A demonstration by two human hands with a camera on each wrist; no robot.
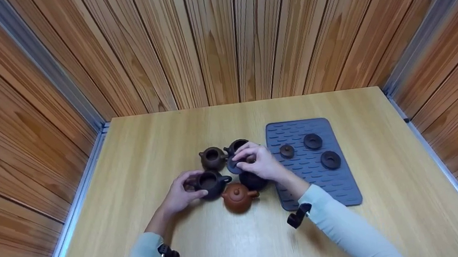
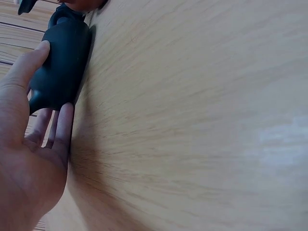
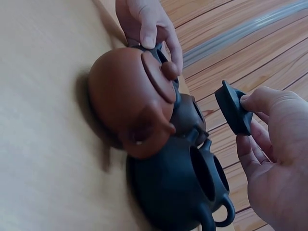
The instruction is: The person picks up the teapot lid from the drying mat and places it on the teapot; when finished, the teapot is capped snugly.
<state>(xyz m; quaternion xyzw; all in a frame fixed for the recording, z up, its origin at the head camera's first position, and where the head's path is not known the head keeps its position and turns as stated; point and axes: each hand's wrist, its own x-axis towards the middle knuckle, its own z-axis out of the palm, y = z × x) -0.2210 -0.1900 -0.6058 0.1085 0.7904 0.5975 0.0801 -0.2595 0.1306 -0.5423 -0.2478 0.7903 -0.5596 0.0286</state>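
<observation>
My left hand (image 1: pixel 178 196) holds a black teapot (image 2: pixel 62 67) by its side, thumb at the upper edge and fingers around the handle end. That teapot is lidless and stands upright on the table. Above the cluster of teapots, my right hand (image 1: pixel 261 163) pinches a dark round lid (image 3: pixel 233 109) between thumb and fingers. A lidded reddish-brown teapot (image 1: pixel 237 201) sits at the front of the cluster. A black teapot (image 3: pixel 163 185) without a lid stands beneath my right hand. Behind are a small dark brown open teapot (image 1: pixel 205 162) and another dark open one (image 3: pixel 219 185), partly hidden by my right hand.
A grey ridged mat (image 1: pixel 314 194) lies to the right of the teapots. On it rest a small brown lid (image 1: pixel 286 151) and two larger dark lids (image 1: pixel 312 141), one nearer the mat's right edge. Wood-panelled walls (image 1: pixel 219 40) enclose the table's back and sides.
</observation>
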